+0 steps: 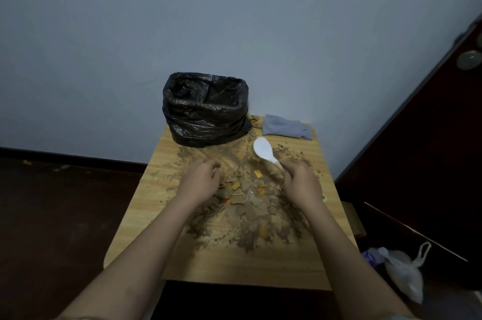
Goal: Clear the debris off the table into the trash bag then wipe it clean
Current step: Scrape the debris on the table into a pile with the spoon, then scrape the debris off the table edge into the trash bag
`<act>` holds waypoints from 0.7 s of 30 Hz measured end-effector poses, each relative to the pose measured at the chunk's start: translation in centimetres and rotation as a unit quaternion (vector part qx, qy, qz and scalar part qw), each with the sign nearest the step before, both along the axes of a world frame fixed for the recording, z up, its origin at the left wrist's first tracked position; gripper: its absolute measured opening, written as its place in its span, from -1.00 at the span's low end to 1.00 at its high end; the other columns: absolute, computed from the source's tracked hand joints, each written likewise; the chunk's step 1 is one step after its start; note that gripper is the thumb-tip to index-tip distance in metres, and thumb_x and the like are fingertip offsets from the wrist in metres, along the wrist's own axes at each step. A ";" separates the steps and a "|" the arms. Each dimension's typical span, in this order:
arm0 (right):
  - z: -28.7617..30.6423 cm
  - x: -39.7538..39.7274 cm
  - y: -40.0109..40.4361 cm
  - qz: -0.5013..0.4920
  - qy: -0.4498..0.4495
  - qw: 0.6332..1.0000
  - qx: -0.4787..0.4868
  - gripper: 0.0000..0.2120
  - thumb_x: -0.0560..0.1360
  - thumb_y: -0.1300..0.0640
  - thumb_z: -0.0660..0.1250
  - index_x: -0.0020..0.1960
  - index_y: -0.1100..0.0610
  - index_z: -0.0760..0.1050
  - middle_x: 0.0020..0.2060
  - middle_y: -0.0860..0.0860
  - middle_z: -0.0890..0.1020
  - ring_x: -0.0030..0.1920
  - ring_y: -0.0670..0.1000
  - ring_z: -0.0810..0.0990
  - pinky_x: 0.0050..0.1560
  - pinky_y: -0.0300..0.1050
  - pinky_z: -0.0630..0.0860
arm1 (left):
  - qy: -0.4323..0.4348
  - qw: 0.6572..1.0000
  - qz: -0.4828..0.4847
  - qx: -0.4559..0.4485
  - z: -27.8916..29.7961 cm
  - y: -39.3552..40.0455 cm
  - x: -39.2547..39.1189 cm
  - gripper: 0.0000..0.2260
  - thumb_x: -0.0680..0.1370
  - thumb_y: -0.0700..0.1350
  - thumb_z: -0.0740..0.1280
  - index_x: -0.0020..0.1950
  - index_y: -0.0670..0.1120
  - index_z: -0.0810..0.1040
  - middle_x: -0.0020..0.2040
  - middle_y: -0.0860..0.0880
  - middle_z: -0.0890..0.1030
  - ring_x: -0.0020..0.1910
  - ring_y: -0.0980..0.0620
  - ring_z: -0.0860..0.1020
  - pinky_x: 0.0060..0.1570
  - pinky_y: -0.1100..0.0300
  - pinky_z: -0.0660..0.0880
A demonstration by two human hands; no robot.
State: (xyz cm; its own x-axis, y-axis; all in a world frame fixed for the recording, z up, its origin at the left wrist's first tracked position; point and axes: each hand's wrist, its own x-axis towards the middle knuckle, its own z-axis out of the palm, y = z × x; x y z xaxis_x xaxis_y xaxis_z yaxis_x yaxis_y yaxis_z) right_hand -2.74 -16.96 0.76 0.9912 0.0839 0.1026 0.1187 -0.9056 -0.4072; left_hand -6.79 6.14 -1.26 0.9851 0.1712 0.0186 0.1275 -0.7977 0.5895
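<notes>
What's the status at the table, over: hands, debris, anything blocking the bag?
Right hand grips white spoon; left hand curled over the pile. Debris still spread on table. Trash bag open behind it, path unobstructed. Cloth untouched.

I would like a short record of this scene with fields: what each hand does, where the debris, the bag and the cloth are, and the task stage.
left hand: left hand has curled fingers over the debris; whether it holds any is unclear
right hand: right hand grips the white spoon by its handle, bowl pointing towards the bag
debris: debris of soil and cardboard bits, spread over the middle of the table
trash bag: trash bag stands open at the far edge
cloth: grey cloth lies right of the bag, untouched
stage: clearing unfinished, wiping not begun
</notes>
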 end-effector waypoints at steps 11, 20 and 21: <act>2.0 2.7 4.8 -0.013 0.016 0.976 0.217 -0.73 0.55 0.16 0.27 0.21 0.04 0.60 -0.28 -0.12 0.57 -0.30 -0.12 0.51 -0.40 -0.23 0.37 | -0.148 0.988 0.032 -0.033 5.4 1.7 3.1 -0.69 0.58 -0.16 0.28 0.32 -0.10 0.48 0.15 -0.05 0.57 0.06 0.00 0.54 -0.02 0.15 0.48; 1.8 9.8 10.2 0.123 0.068 0.990 0.009 -0.76 0.55 0.10 0.27 0.19 -0.06 0.55 0.03 0.00 0.57 -0.03 0.06 0.55 -0.11 -0.08 0.45 | -0.126 0.988 0.085 -0.006 6.2 7.4 8.7 -0.70 0.60 -0.12 0.19 0.33 -0.02 0.45 0.26 -0.07 0.43 0.07 -0.06 0.52 -0.05 0.10 0.46; 1.2 10.2 10.9 0.147 0.068 0.986 -0.030 -0.76 0.55 0.10 0.27 0.18 -0.08 0.55 0.05 -0.01 0.56 0.03 0.07 0.54 -0.02 -0.05 0.45 | -0.123 0.988 0.089 -0.007 5.9 8.0 9.0 -0.70 0.60 -0.12 0.19 0.33 -0.02 0.45 0.25 -0.08 0.43 0.06 -0.06 0.52 -0.05 0.10 0.47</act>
